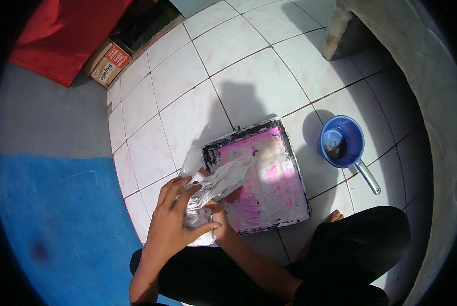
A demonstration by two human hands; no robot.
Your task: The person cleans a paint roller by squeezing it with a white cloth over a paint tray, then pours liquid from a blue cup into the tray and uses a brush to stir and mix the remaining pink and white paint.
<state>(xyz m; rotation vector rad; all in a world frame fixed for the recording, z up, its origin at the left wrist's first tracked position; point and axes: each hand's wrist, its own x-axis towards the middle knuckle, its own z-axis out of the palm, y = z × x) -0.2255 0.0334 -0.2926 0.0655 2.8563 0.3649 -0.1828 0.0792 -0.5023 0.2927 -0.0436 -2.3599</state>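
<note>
Rests the fingers [168, 193] of the left hand [175, 219], bent and spread, over a crumpled, silvery-white sheet [226, 177]; cannot tell whether pinching it. Clasps the same sheet in the right hand [221, 214], with fingertips lost among the folds. Holds it at the eight o'clock side of a tray [272, 194], partly above the bed.

Underneath, glossy white floor tiles [182, 102], faintly pink-veined, with dark joints bowed by the lens. At nine o'clock, a smooth wall [60, 204], grey over blue. At three o'clock, a pale, creased drape [417, 46], cut off by the rim. At five o'clock, black trouser legs [358, 239]. At ten o'clock, red fabric [65, 41], likewise cut off. Near the middle, the square, shallow tray again, crusted black around its pale rim, smeared pink and white across the bed, with one corner hidden behind the hands. Between two and three o'clock from it, a round blue dipper [342, 141] with handle toward five o'clock; inside, a dark patch, hard to make out. Beside the red fabric, a partly covered cardboard carton [109, 64]. Just past the left hand, a translucent, rounded piece [192, 162] and reddish scraps [233, 196], too hidden to identify. Smallest, bare toes [335, 215] past the knee.
</note>
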